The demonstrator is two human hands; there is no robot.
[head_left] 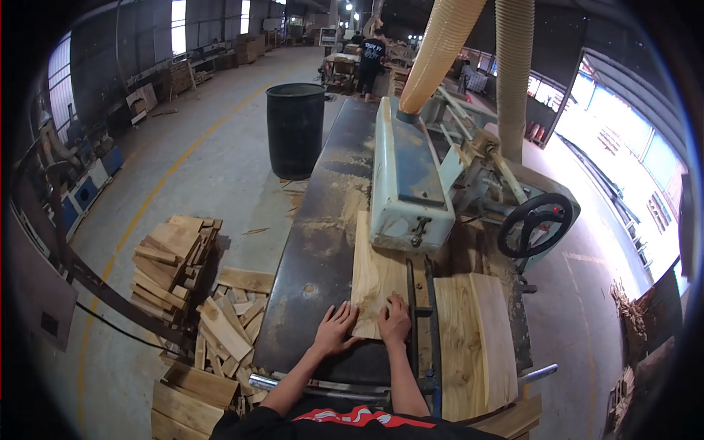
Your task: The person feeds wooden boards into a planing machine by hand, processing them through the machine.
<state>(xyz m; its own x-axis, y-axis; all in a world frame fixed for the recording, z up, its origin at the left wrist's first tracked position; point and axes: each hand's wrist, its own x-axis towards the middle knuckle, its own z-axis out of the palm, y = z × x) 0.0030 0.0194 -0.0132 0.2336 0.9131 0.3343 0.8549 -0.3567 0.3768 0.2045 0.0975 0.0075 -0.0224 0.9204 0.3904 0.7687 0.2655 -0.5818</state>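
Note:
A pale wooden board lies on the dark metal machine table, its far end beside and partly under the green saw housing. My left hand rests at the board's near left edge, fingers stretched out and thumb along the near end. On the board's near right part, my right hand lies with its fingers extended over the top face. To the right of that hand run dark metal guide rails. Whatever sits beneath the housing is hidden.
More boards lie to the right of the rails. A black handwheel juts out on the machine's right. Offcuts and a wood stack cover the floor at left. A black barrel stands beyond; a person is far back.

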